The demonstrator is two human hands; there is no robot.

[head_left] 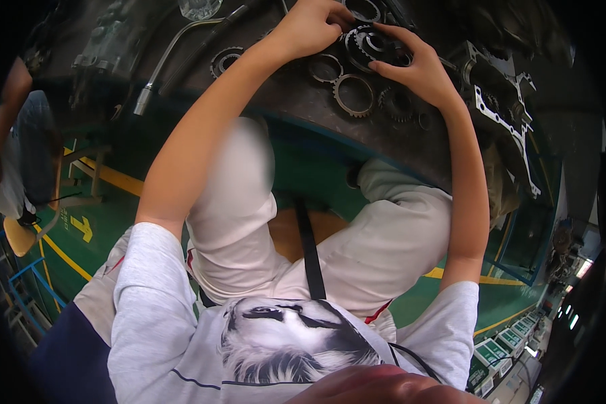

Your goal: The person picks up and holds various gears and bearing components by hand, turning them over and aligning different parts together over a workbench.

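Observation:
My right hand [417,71] grips a toothed metal ring assembly [359,50], thumb at its lower rim and fingers over its far side. Just left of it, my left hand [316,27] is closed with curled fingers beside an upper ring [370,9]; what they hold is hidden. Below the assembly lie a thin ring [336,63] and a toothed brass-toned ring [353,110]. A dark gear [397,108] and a small ring [424,121] are to the right of these, on the dark workbench [296,101]. More rings [223,64] rest left of my left forearm.
A long bent wrench [156,77] and a metal housing [108,47] occupy the bench's left. A cut metal casing [491,108] stands at the right. Another person [17,135] is at the far left beside a stool [20,239]. Green floor with yellow lines [81,256] shows below.

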